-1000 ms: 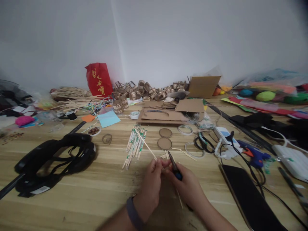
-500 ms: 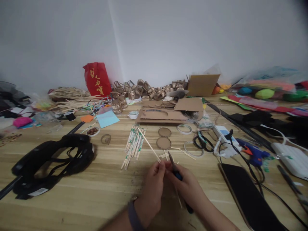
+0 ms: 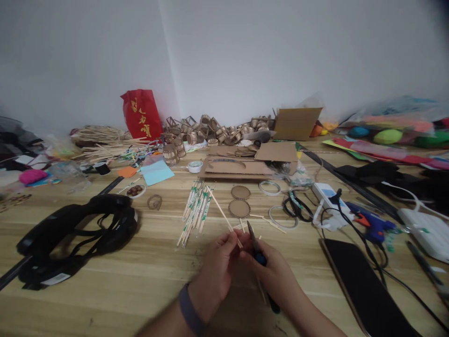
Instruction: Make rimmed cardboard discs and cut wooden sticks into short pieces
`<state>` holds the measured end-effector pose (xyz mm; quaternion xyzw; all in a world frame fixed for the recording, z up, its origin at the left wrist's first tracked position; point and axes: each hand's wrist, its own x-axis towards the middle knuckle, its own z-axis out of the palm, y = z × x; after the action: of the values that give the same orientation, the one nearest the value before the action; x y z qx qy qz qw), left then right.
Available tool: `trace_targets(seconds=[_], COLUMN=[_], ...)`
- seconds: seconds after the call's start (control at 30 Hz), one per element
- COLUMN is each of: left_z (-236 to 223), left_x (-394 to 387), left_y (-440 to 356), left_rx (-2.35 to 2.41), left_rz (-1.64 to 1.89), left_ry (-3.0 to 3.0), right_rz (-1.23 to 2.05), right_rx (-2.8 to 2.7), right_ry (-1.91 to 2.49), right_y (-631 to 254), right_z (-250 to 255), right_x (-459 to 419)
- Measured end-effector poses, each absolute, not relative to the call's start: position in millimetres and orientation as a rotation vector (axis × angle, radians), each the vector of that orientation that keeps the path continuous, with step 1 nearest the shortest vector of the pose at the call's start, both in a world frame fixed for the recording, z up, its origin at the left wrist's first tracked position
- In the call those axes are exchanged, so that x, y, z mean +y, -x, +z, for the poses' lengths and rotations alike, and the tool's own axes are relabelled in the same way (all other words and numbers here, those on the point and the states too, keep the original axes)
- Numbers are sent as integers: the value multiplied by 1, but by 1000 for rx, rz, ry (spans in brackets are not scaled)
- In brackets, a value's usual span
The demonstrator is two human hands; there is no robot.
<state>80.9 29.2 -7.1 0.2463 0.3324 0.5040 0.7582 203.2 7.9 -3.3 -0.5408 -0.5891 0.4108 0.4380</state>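
Observation:
My left hand (image 3: 220, 264) is closed with a thin wooden chopstick (image 3: 220, 208) pinched between thumb and fingers. The stick slants away to the upper left. Close beside it, my right hand (image 3: 275, 267) grips a dark pointed hand tool (image 3: 251, 234) with a blue-and-black handle. Its exact kind is hard to make out; its tip points forward. Just beyond the hands lie short cut stick pieces (image 3: 277, 227) and two round cardboard discs (image 3: 239, 208). Paper-wrapped chopsticks (image 3: 194, 213) lie in a pile left of the held stick.
A black strapped headset (image 3: 70, 234) lies left; a phone (image 3: 365, 285), cables and a blue glue gun (image 3: 373, 227) lie right. Tape rings (image 3: 269, 188) sit near the discs. Behind are cardboard sheets (image 3: 238, 171), small stick-sided barrels (image 3: 170, 153) and a red bag (image 3: 142, 114).
My left hand has shifted slightly left and down, and its fingers have moved along the chopstick, whose near end now shows past the thumb. The right hand still grips the tool.

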Motion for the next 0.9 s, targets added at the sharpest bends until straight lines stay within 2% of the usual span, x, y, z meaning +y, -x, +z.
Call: trace_targets(seconds=[0.27, 0.43, 0.57, 0.7, 0.9], left_z=[-9, -6, 1, -2, -10], left_x=[25, 25, 30, 31, 31], left_y=[-84, -83, -72, -68, -71], left_rx=[714, 748, 762, 586, 631], left_rz=[1087, 1108, 1135, 871, 832], left_ry=[-529, -577, -702, -790, -791], right_rz=[965, 1065, 1407, 1882, 2061], right_rx=[-1437, -1414, -1174, -853, -738], right_ry=[1393, 1324, 1238, 1096, 1037], right_y=[-203, -207, -209, -210, -208], right_z=[-3, -1, 3, 3, 1], right_x=[9, 11, 8, 4, 0])
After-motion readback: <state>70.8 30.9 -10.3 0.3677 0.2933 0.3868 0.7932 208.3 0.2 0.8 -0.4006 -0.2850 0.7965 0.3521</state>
